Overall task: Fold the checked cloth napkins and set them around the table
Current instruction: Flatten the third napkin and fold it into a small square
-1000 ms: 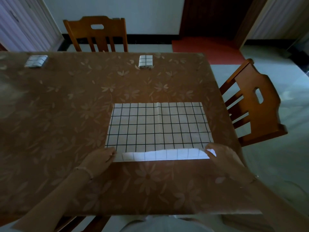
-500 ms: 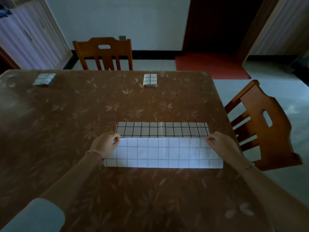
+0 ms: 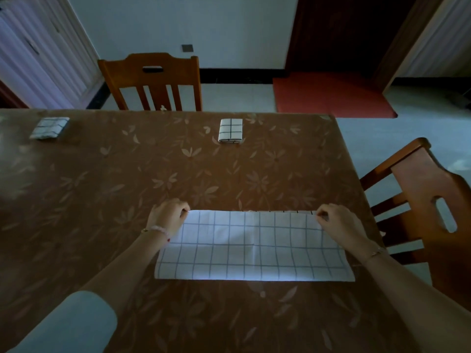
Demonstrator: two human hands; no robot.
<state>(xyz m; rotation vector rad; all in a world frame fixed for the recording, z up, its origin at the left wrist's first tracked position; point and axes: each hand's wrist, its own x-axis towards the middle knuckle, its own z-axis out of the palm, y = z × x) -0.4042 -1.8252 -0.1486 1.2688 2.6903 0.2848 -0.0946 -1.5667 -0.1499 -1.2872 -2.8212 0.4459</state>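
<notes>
Nearest the camera a pale sleeve [image 3: 68, 324] covers the left upper arm, and both forearms reach forward over the brown, leaf-patterned counter [image 3: 102, 200]. Between them lies the checked napkin [image 3: 252, 247], now doubled over itself into a long band, its fold along the near side. Half a second ago the lifted half reached only partway and a strip of the dark-lined upper face still showed beyond it; a second ago the cloth lay almost fully open with just its near edge turned up. Now the top layer covers nearly all of that strip, leaving only a sliver of dark marks along the far edge toward the right. The left hand [image 3: 167, 220] is closed in a pinch on the far left corner of the napkin, a bracelet on its wrist; the right hand [image 3: 336, 224] pinches the far right corner the same way, fingers curled onto the cloth. Both hands have moved farther from the body than before. Further off, a small folded napkin [image 3: 230, 130] rests near the far edge, and another folded napkin [image 3: 49, 127] sits at the far left, both where they were. A wooden chair [image 3: 153, 80] stands behind the counter, and a second chair [image 3: 420, 200] stands at the right.
</notes>
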